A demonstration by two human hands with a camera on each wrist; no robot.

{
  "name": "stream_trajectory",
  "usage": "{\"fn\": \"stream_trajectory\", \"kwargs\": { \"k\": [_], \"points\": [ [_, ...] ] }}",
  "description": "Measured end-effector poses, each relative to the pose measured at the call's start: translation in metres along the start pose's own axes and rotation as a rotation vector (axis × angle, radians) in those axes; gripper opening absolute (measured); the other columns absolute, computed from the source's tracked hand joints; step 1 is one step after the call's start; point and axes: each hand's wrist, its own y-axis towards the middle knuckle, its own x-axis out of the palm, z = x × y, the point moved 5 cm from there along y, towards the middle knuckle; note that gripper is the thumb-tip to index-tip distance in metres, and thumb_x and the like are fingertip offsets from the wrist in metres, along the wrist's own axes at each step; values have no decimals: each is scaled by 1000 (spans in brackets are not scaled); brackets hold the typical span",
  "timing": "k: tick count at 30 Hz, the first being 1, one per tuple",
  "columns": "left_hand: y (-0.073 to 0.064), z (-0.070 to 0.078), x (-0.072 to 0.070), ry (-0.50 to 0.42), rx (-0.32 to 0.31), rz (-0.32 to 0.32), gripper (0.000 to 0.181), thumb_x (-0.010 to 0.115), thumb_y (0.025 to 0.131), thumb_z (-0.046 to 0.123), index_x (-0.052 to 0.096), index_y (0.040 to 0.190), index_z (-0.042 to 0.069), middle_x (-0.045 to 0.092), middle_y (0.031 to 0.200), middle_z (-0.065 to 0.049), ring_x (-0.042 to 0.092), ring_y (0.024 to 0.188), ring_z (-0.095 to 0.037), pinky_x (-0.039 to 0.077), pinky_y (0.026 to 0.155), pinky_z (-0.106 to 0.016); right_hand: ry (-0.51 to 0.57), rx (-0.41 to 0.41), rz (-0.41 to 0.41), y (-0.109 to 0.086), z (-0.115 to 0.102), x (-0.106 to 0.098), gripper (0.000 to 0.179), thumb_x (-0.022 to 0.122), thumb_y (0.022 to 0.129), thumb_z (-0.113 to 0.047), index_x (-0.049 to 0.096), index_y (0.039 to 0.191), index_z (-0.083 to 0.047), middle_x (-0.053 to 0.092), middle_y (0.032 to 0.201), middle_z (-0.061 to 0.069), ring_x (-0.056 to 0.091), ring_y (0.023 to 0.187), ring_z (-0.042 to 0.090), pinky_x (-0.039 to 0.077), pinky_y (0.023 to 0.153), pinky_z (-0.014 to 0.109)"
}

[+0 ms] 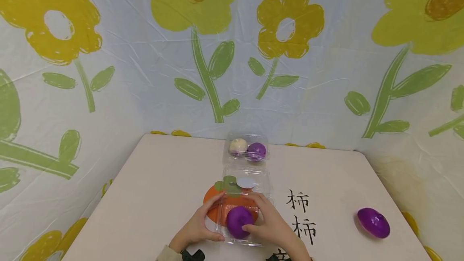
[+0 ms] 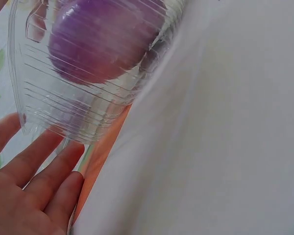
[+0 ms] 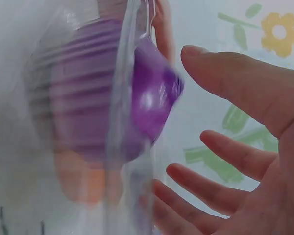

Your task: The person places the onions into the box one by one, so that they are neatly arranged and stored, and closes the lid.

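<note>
A clear plastic clamshell box lies open at the near middle, with one purple onion in its near tray. The pointed tip of that onion stands above the rim in the right wrist view. My left hand is at the box's left side, fingers fairly straight, fingertips at the rim in the left wrist view. From the right, my right hand reaches over the box, its thumb overlapping the onion in the head view. In the right wrist view its fingers are spread and thumb and onion stand apart.
Behind lies a second clear box with a whitish bulb and a purple onion. Another purple onion lies at the right of the table. An orange fruit print and black characters mark the tabletop. Flowered cloth surrounds it.
</note>
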Motion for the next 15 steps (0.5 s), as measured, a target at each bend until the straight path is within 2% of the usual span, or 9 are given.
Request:
{"fn": "stream_trajectory", "kwargs": {
  "k": [4,10,15],
  "points": [
    [0,0,-1,-7,10,2,114,93,67,22,24,155,1,43,150,-20,42,137,-36,26,116,-26,18,18,-8,-6,6,0,74,87,74,-19,52,138,-25,53,137,2,52,124,26,49,98,53],
    [0,0,-2,-4,6,14,113,93,66,22,26,155,2,43,151,-19,43,137,-36,24,117,-25,-23,-56,14,-7,9,10,67,86,69,-6,57,129,-12,58,127,2,59,105,19,55,89,43],
    [-1,0,-2,-8,16,7,113,93,68,22,25,155,0,42,151,-20,42,137,-37,24,117,-25,-27,-73,48,-1,7,17,63,86,67,-5,59,124,-11,59,121,1,60,101,18,56,86,40]
  ]
}}
